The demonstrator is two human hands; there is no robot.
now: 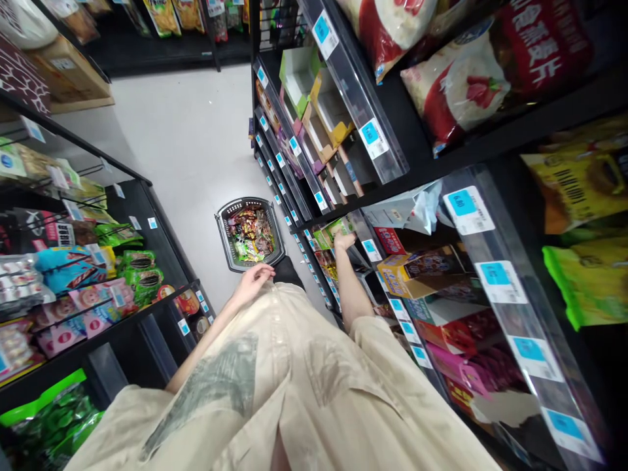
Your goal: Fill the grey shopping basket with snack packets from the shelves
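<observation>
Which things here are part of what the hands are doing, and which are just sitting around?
In use: right hand on green snack packets; left hand above the grey plastic basket of sweets.
Lying about: red-and-white bags, yellow cardboard box, pink packets.

One basket [224,230] on floor (packets inside too jumbled to count). Two hands: left hand [254,281], right hand [343,241]. Two red-white bags [471,85] on top right shelf.
</observation>
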